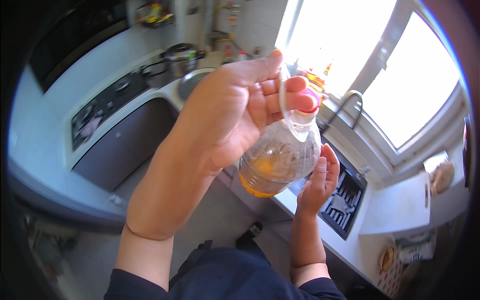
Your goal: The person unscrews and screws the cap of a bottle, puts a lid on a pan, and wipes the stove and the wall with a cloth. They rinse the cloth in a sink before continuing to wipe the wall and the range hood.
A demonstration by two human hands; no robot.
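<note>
A large clear plastic oil bottle (280,155) is held up tilted in front of me, with a little yellow oil at its bottom. My left hand (235,100) is closed on the bottle's pale loop handle (284,100), its fingers through the loop and close to the pink-red cap (313,99). Beside the bottle's right side is my right hand (320,182), fingers raised and loosely curved, thumb apart. Whether it touches the bottle cannot be told from here.
Along the window runs a counter with a dark sink (342,205), a curved faucet (352,97) and a white cutting board (397,205). Leftward are a gas stove (107,107) and a lidded pot (181,57). Colourful packages (316,77) stand behind the bottle.
</note>
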